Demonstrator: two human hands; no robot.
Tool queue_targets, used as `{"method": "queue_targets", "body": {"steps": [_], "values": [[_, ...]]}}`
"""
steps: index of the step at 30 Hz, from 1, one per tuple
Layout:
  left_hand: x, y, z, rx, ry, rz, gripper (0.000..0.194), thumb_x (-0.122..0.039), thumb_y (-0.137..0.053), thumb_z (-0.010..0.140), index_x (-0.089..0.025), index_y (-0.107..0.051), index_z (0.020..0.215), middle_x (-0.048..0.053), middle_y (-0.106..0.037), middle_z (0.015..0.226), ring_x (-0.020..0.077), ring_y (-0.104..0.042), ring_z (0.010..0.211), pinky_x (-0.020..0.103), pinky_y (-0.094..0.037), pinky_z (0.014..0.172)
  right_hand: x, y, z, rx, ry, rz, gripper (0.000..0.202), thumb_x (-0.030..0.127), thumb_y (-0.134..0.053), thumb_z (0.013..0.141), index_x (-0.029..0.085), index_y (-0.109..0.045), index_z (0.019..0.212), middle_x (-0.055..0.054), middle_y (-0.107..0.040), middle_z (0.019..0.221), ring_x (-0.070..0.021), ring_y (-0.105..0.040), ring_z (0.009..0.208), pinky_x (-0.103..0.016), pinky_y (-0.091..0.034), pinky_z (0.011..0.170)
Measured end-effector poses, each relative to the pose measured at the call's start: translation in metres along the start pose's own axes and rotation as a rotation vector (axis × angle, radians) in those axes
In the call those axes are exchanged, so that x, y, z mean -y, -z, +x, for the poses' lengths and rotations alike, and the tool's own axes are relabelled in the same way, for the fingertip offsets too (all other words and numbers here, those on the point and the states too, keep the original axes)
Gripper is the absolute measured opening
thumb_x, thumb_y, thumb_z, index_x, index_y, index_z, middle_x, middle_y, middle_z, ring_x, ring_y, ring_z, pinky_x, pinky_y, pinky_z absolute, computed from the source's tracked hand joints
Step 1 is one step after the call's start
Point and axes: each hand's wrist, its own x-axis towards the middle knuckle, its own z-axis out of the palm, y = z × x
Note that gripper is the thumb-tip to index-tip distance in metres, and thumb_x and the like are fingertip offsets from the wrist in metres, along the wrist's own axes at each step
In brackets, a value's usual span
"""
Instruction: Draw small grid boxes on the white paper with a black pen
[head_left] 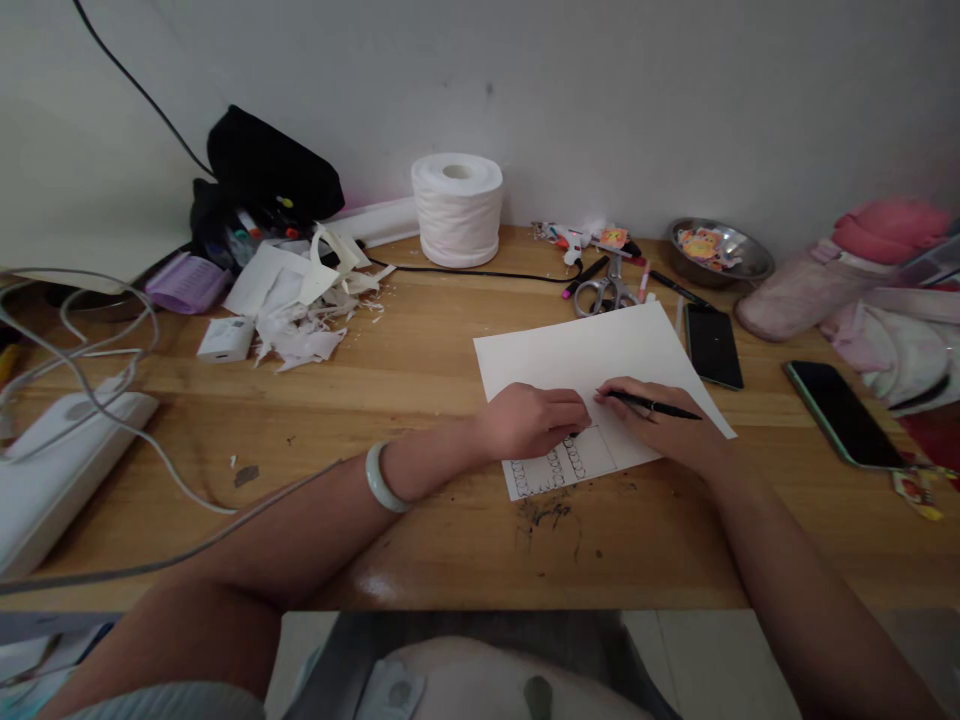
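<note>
A white sheet of paper lies at an angle on the wooden table, with columns of looped black marks and thin ruled lines along its near edge. My left hand rests on the paper with fingers curled together. Something small and dark shows under its fingertips, too little to name. Just to the right, my right hand is closed on a black pen, which slants across the fingers over the sheet. The two hands are close but apart.
Behind the paper lie scissors, a glue gun and a metal bowl of cutouts. Two phones and a pink bottle are at right. Paper scraps, a tissue roll and a cabled power strip stand left.
</note>
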Motion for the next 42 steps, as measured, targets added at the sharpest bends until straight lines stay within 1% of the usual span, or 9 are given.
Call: {"method": "queue_targets", "body": {"steps": [3, 5, 9, 12, 14, 19, 27, 33, 42], "values": [[0.0, 0.0, 0.0, -0.002, 0.006, -0.027, 0.019, -0.02, -0.039, 0.086, -0.021, -0.057, 0.091, -0.004, -0.061, 0.099, 0.0077, -0.058, 0.083, 0.017, -0.039, 0.063, 0.001, -0.002, 0.0, -0.012, -0.018, 0.014, 0.024, 0.037, -0.041, 0.083, 0.026, -0.057, 0.096, 0.0, -0.065, 0.096, -0.0192, -0.06, 0.084, -0.033, -0.045, 0.074], [0.0, 0.0, 0.001, 0.006, 0.011, -0.028, 0.019, -0.021, -0.039, 0.086, -0.022, -0.057, 0.092, -0.004, -0.061, 0.098, 0.0077, -0.058, 0.083, 0.017, -0.039, 0.063, 0.002, -0.007, 0.001, -0.105, -0.049, 0.08, 0.023, 0.038, -0.043, 0.082, 0.023, -0.058, 0.092, -0.002, -0.066, 0.088, -0.0193, -0.06, 0.081, -0.033, -0.044, 0.073], [0.0, 0.001, 0.001, 0.026, 0.029, 0.006, 0.019, -0.021, -0.039, 0.086, -0.022, -0.057, 0.095, -0.004, -0.062, 0.094, 0.0075, -0.058, 0.079, 0.018, -0.038, 0.06, 0.007, -0.023, 0.005, -0.292, -0.174, 0.458, 0.027, 0.041, -0.04, 0.082, 0.019, -0.055, 0.077, -0.001, -0.06, 0.058, -0.0152, -0.058, 0.059, -0.028, -0.045, 0.06], [-0.001, 0.001, 0.001, 0.024, 0.034, 0.021, 0.019, -0.022, -0.04, 0.086, -0.023, -0.058, 0.093, -0.005, -0.062, 0.093, 0.0077, -0.058, 0.077, 0.018, -0.037, 0.059, 0.012, -0.033, 0.009, -0.228, -0.313, 0.719, 0.026, 0.045, -0.042, 0.08, 0.02, -0.048, 0.073, 0.004, -0.05, 0.044, -0.0109, -0.044, 0.036, -0.023, -0.036, 0.038], [-0.001, 0.002, 0.001, 0.01, 0.032, 0.013, 0.018, -0.021, -0.041, 0.085, -0.023, -0.058, 0.091, -0.006, -0.062, 0.095, 0.0073, -0.058, 0.078, 0.017, -0.037, 0.059, 0.014, -0.036, 0.011, -0.177, -0.383, 0.779, 0.027, 0.047, -0.045, 0.077, 0.021, -0.043, 0.071, 0.006, -0.047, 0.042, -0.0101, -0.04, 0.032, -0.022, -0.031, 0.033], [-0.002, 0.004, 0.002, -0.013, 0.036, 0.011, 0.018, -0.021, -0.044, 0.084, -0.025, -0.06, 0.091, -0.006, -0.059, 0.104, 0.0063, -0.058, 0.079, 0.017, -0.039, 0.059, 0.017, -0.038, 0.012, -0.161, -0.383, 0.692, 0.032, 0.05, -0.051, 0.073, 0.02, -0.042, 0.063, 0.006, -0.043, 0.039, -0.0086, -0.036, 0.033, -0.022, -0.026, 0.033], [0.0, 0.003, 0.004, 0.011, 0.097, -0.108, 0.016, -0.022, -0.049, 0.082, -0.024, -0.063, 0.089, -0.004, -0.065, 0.094, 0.0081, -0.06, 0.079, 0.016, -0.041, 0.063, 0.018, -0.044, 0.017, -0.139, -0.267, 0.551, 0.029, 0.044, -0.05, 0.073, 0.018, -0.049, 0.061, 0.003, -0.047, 0.049, -0.0105, -0.043, 0.047, -0.022, -0.032, 0.045], [-0.001, 0.002, 0.004, 0.041, 0.18, -0.131, 0.017, -0.023, -0.05, 0.081, -0.025, -0.064, 0.091, -0.005, -0.067, 0.089, 0.0095, -0.062, 0.074, 0.017, -0.043, 0.062, 0.018, -0.042, 0.019, -0.134, -0.256, 0.505, 0.027, 0.039, -0.048, 0.075, 0.018, -0.048, 0.059, 0.003, -0.046, 0.051, -0.0103, -0.042, 0.049, -0.023, -0.033, 0.048], [-0.001, 0.003, 0.003, 0.06, 0.201, -0.105, 0.018, -0.025, -0.049, 0.082, -0.027, -0.063, 0.094, -0.007, -0.067, 0.09, 0.0093, -0.062, 0.074, 0.017, -0.042, 0.062, 0.018, -0.042, 0.017, -0.135, -0.282, 0.481, 0.025, 0.038, -0.048, 0.075, 0.018, -0.047, 0.061, 0.003, -0.046, 0.051, -0.0106, -0.041, 0.049, -0.023, -0.031, 0.048]]}}
